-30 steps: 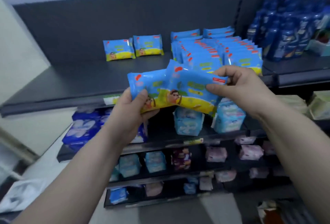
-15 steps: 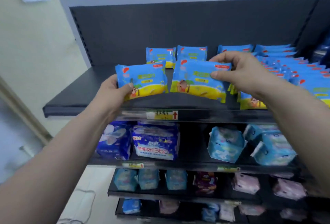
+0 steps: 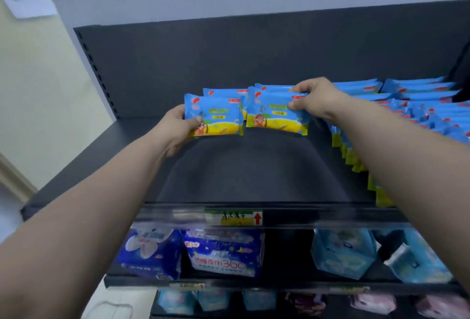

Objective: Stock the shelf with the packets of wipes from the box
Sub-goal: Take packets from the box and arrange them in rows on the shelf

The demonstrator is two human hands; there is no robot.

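Note:
Two blue-and-yellow wipes packets stand upright near the back of the dark top shelf (image 3: pixel 244 166). My left hand (image 3: pixel 175 127) grips the left packet (image 3: pixel 216 117) at its lower left corner. My right hand (image 3: pixel 315 97) pinches the right packet (image 3: pixel 274 115) at its top right corner. Each stands just in front of another packet (image 3: pixel 223 93) at the back panel. Whether the held packets touch the shelf I cannot tell. The box is out of view.
Rows of the same wipes packets (image 3: pixel 419 112) fill the shelf's right side. A price label (image 3: pixel 234 218) sits on the front rail. Lower shelves hold blue packs (image 3: pixel 221 252) and light blue packs (image 3: pixel 343 252). A wall (image 3: pixel 33 89) stands to the left.
Both hands have carried their packets from in front of the shelf edge up and back over the shelf, to just in front of the two packets at the rear. The view has moved closer.

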